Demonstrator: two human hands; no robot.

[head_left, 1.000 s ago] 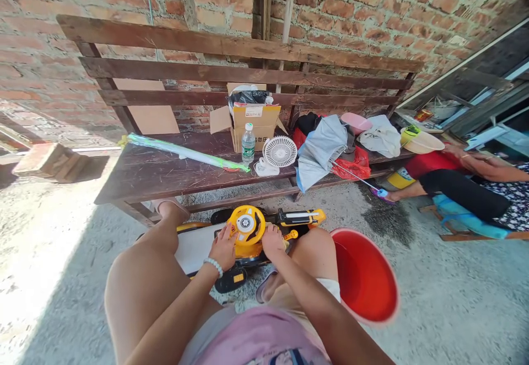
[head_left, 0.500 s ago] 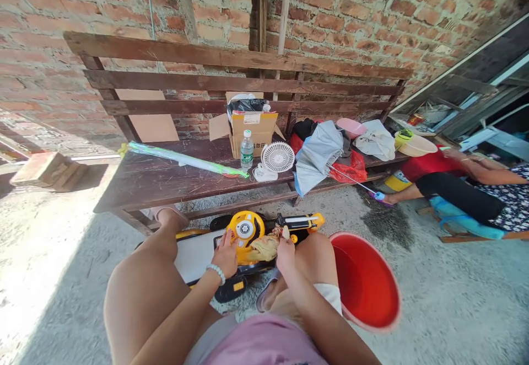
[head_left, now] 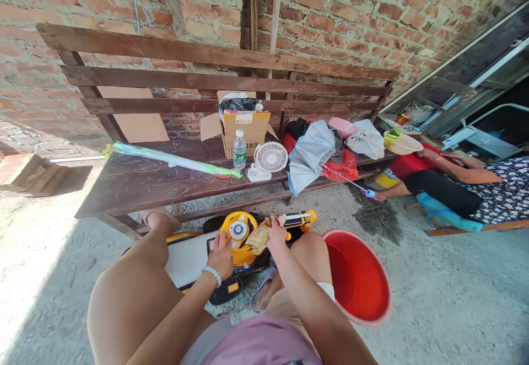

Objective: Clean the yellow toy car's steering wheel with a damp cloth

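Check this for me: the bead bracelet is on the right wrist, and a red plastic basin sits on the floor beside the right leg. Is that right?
No, the head view shows the white bead bracelet on the left wrist, not the right. The red plastic basin does sit on the concrete floor beside the right leg.

Glossy yellow plastic toy steering wheel [head_left: 237, 231] — rough, weathered wooden bench [head_left: 136, 188] — smooth red plastic bucket [head_left: 357, 282]

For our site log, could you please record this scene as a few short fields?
Left hand: resting on a yellow toy ride-on car
Right hand: gripping a crumpled tan item
Beside: red plastic bucket
Rest: wooden bench holding cardboard box, water bottle, white fan, grey umbrella; seated person at right
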